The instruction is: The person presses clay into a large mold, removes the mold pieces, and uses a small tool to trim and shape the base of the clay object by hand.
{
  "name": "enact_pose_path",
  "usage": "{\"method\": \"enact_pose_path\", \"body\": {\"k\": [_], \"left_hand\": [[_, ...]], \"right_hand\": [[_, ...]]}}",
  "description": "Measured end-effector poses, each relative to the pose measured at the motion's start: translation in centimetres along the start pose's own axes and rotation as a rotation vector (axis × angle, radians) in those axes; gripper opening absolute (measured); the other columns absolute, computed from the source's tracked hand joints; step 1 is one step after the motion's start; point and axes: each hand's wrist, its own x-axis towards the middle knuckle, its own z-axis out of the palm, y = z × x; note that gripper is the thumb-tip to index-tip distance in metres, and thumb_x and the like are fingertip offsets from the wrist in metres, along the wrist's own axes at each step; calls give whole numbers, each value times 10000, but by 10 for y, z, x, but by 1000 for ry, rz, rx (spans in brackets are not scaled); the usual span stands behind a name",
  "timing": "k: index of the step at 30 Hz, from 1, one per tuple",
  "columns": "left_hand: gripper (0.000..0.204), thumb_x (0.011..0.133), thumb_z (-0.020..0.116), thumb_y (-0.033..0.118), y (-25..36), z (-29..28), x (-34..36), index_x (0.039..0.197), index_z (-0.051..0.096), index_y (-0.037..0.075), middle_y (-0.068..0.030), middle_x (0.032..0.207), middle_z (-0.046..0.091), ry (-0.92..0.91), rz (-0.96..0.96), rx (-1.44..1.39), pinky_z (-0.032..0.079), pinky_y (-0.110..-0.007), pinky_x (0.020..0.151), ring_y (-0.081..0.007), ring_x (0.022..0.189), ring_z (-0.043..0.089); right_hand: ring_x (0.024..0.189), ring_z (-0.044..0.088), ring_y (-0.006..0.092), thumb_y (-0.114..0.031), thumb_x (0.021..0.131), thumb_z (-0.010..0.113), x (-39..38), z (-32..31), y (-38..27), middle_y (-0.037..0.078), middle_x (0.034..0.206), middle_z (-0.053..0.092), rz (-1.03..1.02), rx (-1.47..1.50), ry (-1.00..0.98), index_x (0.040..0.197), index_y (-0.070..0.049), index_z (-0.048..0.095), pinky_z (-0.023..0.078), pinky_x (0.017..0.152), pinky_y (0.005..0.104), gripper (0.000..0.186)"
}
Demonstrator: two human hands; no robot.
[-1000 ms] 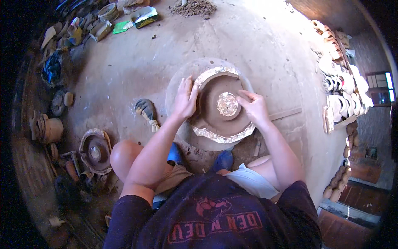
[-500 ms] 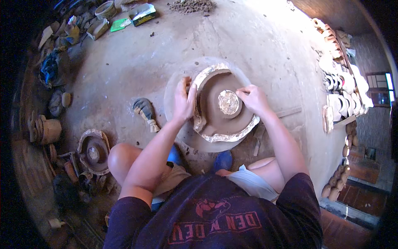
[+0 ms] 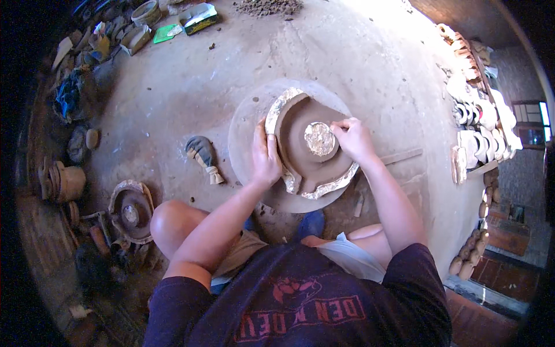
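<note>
A round, thick-walled clay-coloured mould (image 3: pixel 280 110) with a chipped white rim sits on a grey round slab (image 3: pixel 247 121). A round hub (image 3: pixel 319 140) with a mottled white top stands inside it. My left hand (image 3: pixel 267 156) is wrapped against the mould's outer left wall. My right hand (image 3: pixel 354 140) is pinched at the hub's upper right edge; what is between the fingertips is hidden. A dark cloth bundle (image 3: pixel 202 156) with a pale tied end lies left of the slab.
A similar mould (image 3: pixel 115 214) lies lower left, beside tools and stacked pots (image 3: pixel 69 179). Boxes (image 3: pixel 196 23) and a green tray (image 3: pixel 166 33) are at upper left, near a soil heap (image 3: pixel 266 8). White moulds (image 3: pixel 485 144) line the right edge; a board (image 3: pixel 402 156) lies right of the slab.
The mould has turned anticlockwise on the slab, its rim's gap shifting at the bottom. My left hand has moved down and right with it, and my right hand slightly up.
</note>
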Motion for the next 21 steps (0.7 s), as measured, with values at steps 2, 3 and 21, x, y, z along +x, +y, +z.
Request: {"method": "enact_pose_path", "body": {"k": [2,3,21], "left_hand": [[501,1107,415,161,-6,3,-9,1546,395,-80,-283,1550,483,13,-1,-5,333,-445,1231,-408,1462,455],[516,1110,410,165,-8,5,-15,1562,362,-78,-290,1574,448,34,-16,1,322,-444,1236,-408,1478,430],[390,1073,493,153,-22,-13,45,1417,547,-22,-237,1406,575,-25,9,-20,408,-445,1158,-369,1340,555]], "right_hand": [[937,758,336,-295,915,755,-6,6,2,222,961,770,-206,-239,176,1036,-41,823,570,877,434,289],[937,758,336,-295,915,755,-4,9,2,222,961,770,-207,-237,177,1036,-41,823,570,877,434,289],[919,745,363,-316,920,742,30,-2,-33,210,965,763,-10,-132,-53,1007,-49,819,576,861,456,292]]}}
